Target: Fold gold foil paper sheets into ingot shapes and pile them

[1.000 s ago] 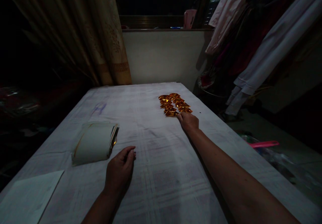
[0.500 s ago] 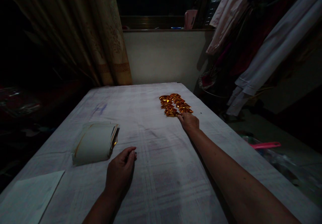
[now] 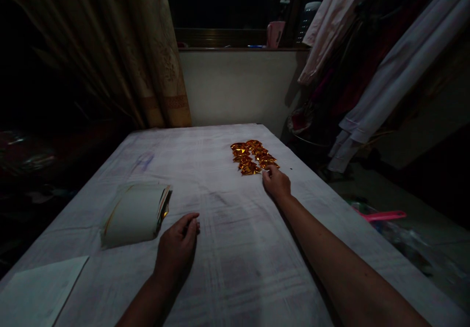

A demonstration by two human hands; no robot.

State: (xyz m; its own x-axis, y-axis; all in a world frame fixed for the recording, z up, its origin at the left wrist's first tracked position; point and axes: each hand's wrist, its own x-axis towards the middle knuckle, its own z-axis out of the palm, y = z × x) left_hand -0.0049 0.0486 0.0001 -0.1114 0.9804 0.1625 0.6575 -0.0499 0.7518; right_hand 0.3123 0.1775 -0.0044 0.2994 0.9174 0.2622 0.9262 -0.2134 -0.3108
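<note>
At the far left, well off from either hand, a plain white sheet of paper [image 3: 40,288] lies at the near corner of the pale checked tablecloth [image 3: 235,258]. Beyond it is a curled stack of off-white paper squares with gold foil showing at its edge [image 3: 134,214], just to the left of the left hand [image 3: 176,248] and a little farther from the body. That hand rests palm down on the cloth, fingers loosely bent, with nothing in it.

To the right and well ahead, past the left hand's reach, lies a cluster of small folded gold-foil paper pieces [image 3: 251,156]. They sit in two rough rows whose long axis runs away from the person, slanting slightly left. The right hand [image 3: 276,182], arm stretched out, is much the nearer of the two: its fingertips meet the near right end of the cluster, so the pieces lie directly ahead of it and a little to its left. Thumb and forefinger are drawn close together there, but in the dim light I cannot tell whether they pinch a piece.
</note>
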